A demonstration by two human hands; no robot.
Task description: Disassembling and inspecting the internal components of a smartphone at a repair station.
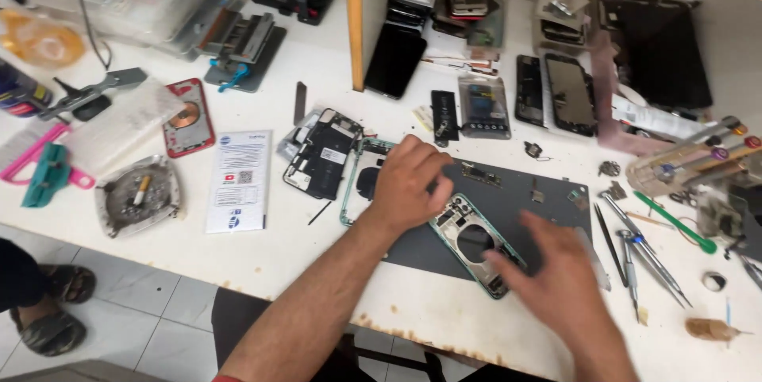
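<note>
An opened green phone frame (470,241) lies face-up on a dark grey work mat (508,199) at the bench's front. My left hand (406,184) rests on the frame's upper end with fingers curled; whether it grips anything is hidden. Over the frame's lower right corner hovers my right hand (556,271), blurred, fingers spread and empty. A second phone housing with a black round coil (367,180) sits just left of my left hand, beside a black internal assembly (324,153).
Tweezers and screwdrivers (635,247) lie right of the mat, with a rack of drivers (698,156) behind. Phones and screens (567,92) crowd the back. An ashtray (139,195), a leaflet (240,180), a red phone back (189,118) and clamps sit left.
</note>
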